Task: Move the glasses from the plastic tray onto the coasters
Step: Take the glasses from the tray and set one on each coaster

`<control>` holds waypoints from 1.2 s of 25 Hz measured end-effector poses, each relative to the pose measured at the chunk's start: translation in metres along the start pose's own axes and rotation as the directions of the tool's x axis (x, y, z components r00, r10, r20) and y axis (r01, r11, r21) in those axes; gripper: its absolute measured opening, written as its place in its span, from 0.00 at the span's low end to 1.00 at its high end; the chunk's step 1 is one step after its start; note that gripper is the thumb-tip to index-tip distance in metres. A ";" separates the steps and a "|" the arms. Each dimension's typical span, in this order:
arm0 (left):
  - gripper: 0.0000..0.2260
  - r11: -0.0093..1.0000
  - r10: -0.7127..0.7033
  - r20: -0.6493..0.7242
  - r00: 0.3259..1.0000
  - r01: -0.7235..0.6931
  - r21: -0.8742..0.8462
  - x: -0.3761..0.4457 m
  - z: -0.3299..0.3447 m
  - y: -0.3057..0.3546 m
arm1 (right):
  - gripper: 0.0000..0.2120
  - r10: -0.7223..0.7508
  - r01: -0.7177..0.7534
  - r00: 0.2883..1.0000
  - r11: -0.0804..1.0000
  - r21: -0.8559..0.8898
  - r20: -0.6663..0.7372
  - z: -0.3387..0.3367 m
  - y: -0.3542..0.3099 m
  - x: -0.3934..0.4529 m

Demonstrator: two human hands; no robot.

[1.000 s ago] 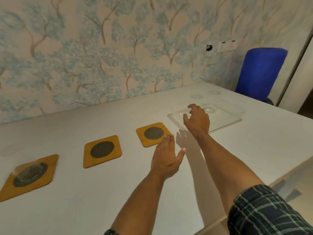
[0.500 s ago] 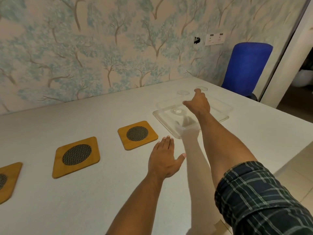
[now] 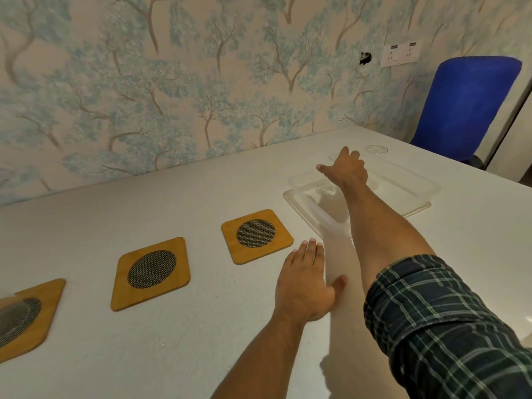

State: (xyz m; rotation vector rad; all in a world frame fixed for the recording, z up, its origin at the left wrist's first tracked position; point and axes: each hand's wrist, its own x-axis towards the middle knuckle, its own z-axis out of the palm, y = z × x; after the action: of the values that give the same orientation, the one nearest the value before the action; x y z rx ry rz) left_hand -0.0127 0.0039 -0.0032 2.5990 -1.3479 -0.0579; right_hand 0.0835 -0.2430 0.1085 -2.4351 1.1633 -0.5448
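A wide white table (image 3: pixel 172 341) fills the view against tree-patterned wallpaper, with a blue chair (image 3: pixel 466 102) at the far right corner. A clear plastic tray (image 3: pixel 403 194) sits on the table's far right. Three wooden coasters lie in a row to its left: the nearest coaster (image 3: pixel 257 235), a middle coaster (image 3: pixel 151 272), and a left coaster (image 3: pixel 23 315) carrying a blurred glass. The right hand (image 3: pixel 347 169) reaches over the tray, fingers spread, toward glasses (image 3: pixel 376 149) at the tray's far edge; whether it grips one cannot be told. The left hand (image 3: pixel 305 286) rests flat, empty.
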 end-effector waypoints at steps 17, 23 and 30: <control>0.42 0.998 -0.061 0.038 0.997 0.061 -0.002 0.007 0.009 0.000 | 0.34 -0.069 0.169 0.943 0.942 0.290 -0.326 0.008 0.004 -0.022; 0.48 0.978 -0.088 0.018 0.996 0.090 -0.187 -0.009 -0.005 0.002 | 0.35 -0.182 0.361 0.886 0.849 0.387 -0.427 -0.008 -0.042 -0.063; 0.25 0.992 0.100 0.009 0.995 -0.099 -0.082 -0.064 -0.032 -0.020 | 0.35 -0.460 0.508 0.859 0.706 0.493 -0.225 0.021 -0.108 -0.133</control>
State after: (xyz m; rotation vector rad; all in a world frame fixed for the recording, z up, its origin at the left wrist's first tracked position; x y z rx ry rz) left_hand -0.0296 0.0721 0.0203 2.4652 -1.4459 -0.1123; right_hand 0.0862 -0.0709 0.1211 -2.1927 0.2816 -0.9901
